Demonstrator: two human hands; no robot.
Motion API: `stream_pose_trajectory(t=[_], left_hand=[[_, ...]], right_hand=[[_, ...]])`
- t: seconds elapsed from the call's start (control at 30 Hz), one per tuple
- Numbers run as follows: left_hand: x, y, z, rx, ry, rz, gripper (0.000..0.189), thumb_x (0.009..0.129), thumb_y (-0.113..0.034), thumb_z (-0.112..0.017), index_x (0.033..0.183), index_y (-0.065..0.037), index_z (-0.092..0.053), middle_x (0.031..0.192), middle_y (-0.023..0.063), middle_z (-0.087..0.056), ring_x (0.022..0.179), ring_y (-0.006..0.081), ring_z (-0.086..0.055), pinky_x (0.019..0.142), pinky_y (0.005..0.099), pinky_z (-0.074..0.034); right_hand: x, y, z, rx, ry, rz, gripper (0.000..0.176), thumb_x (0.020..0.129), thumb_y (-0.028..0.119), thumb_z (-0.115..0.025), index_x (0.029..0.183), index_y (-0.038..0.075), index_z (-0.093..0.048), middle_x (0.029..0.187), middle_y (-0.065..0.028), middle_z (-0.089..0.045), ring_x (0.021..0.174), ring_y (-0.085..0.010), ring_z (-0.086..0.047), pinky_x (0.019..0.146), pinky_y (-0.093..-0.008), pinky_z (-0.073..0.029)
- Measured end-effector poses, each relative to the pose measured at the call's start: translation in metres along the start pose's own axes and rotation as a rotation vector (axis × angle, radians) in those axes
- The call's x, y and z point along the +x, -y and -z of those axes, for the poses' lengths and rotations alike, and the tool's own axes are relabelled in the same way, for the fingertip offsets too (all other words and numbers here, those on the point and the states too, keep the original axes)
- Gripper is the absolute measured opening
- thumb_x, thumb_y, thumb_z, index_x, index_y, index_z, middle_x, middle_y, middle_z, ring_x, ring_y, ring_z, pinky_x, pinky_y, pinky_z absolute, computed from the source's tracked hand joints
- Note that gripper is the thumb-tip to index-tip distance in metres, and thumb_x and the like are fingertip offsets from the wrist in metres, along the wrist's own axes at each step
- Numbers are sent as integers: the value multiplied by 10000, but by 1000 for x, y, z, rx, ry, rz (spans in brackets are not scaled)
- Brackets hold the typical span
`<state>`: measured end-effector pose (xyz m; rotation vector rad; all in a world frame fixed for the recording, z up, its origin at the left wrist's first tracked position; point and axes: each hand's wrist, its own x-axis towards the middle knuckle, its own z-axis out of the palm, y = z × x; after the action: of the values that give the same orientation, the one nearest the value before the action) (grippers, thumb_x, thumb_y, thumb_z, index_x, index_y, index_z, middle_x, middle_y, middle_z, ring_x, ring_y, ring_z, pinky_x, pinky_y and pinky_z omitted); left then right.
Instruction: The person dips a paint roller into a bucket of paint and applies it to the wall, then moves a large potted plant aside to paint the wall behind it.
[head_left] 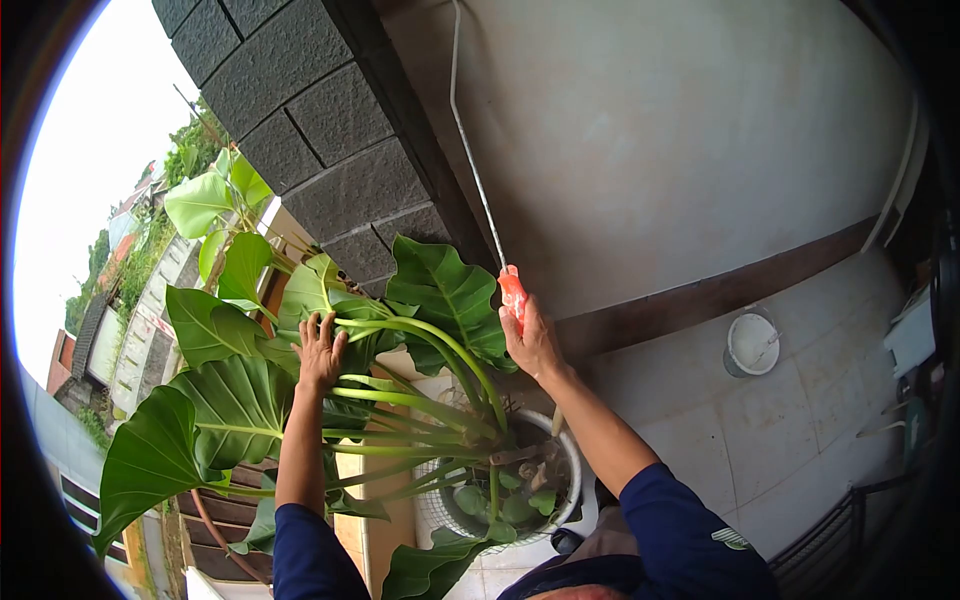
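My right hand (532,345) is wrapped round the red, white-smeared handle of a paint roller (475,165). Its long bent metal rod runs up along the wall and leaves the view at the top, so the roller head is out of sight. My left hand (320,352), fingers spread, rests against the leaves and stalks of a big-leaved plant (240,410). The plant grows from a round pot (572,480) below and between my arms, its thick green stalks leaning to the left.
A pale wall (680,140) with a brown base strip (720,295) fills the upper right. Dark grey blockwork (300,100) stands beside it. On the tiled floor (690,440) sits a bucket (752,344) holding something white. A dark metal rack (830,525) is at the lower right.
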<state>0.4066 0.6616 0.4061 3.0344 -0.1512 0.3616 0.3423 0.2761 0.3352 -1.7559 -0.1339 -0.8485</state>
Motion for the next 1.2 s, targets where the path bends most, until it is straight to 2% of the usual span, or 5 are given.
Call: stream_pose_trajectory(t=[0.83,1.0,1.03,1.07,1.2], left_hand=[[-4,-6,8,-9,30,7,548,966,-510,-422,1432,-225,-376,1529,148,-242,1439,405,-143,1064,744,-115],[-4,-5,7,-13,31,3,559,964,-523,-418,1434,-224,-372,1528,149,-245,1436,411,-147,1056,752,-116],[-4,-4,5,-11,29,4,560,964,-525,-416,1435,-224,-371,1529,150,-244,1436,411,-148,1055,752,-116],[-4,-3,5,-9,28,5,562,964,-527,-414,1435,-224,-371,1530,150,-244,1436,412,-149,1054,753,-116],[-3,-4,7,-17,23,-5,567,965,-535,-404,1438,-223,-369,1533,154,-243,1435,419,-151,1055,752,-113]], right_hand=[[40,6,-7,89,-108,245,278,934,202,-591,982,-16,-424,689,-243,-587,643,-466,-618,498,-456,-464],[92,51,-11,137,91,-25,358,971,245,-540,1182,-30,-449,1129,-287,-579,1012,-438,-595,825,-455,-469],[109,70,-10,83,114,-94,329,966,258,-550,1115,-21,-460,1015,-277,-615,923,-438,-621,757,-464,-481],[126,65,-22,57,-105,219,309,951,260,-565,982,-9,-416,689,-264,-597,676,-490,-609,514,-496,-468],[111,58,-22,28,-83,166,307,939,251,-585,966,-10,-425,683,-265,-599,659,-472,-623,499,-485,-470]])
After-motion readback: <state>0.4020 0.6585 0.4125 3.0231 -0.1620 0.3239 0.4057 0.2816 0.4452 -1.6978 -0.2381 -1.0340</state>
